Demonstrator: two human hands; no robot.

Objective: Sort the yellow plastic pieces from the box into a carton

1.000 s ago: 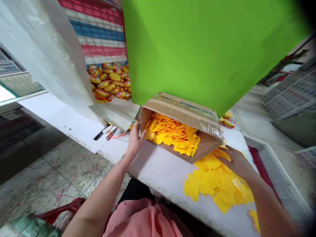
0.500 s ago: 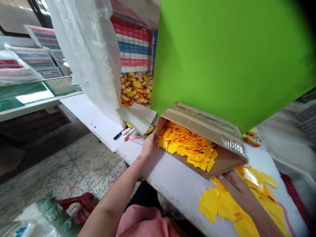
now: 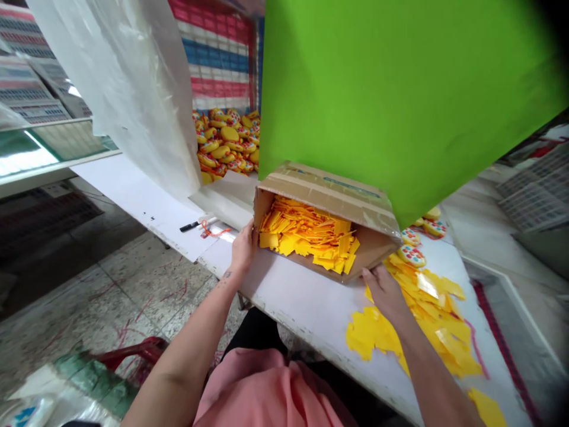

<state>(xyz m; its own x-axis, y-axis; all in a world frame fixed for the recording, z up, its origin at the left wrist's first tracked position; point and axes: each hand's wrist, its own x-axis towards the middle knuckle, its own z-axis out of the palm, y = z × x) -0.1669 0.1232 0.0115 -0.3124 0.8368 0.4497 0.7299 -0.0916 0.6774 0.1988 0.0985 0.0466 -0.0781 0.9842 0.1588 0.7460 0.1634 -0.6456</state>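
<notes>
The cardboard box (image 3: pixel 329 185) lay on its side on the white table (image 3: pixel 293 296), open toward the person, before the green board (image 3: pixel 377 89), with yellow pieces (image 3: pixel 306 231) heaped inside; the left hand (image 3: pixel 243 248) held its left edge, fingers partly hidden behind it; the right hand (image 3: pixel 386 289) was at its lower right corner, fingers slightly curled, their grip unclear; more yellow pieces lay loose beside that hand, near round patterned items (image 3: pixel 411 255).
</notes>
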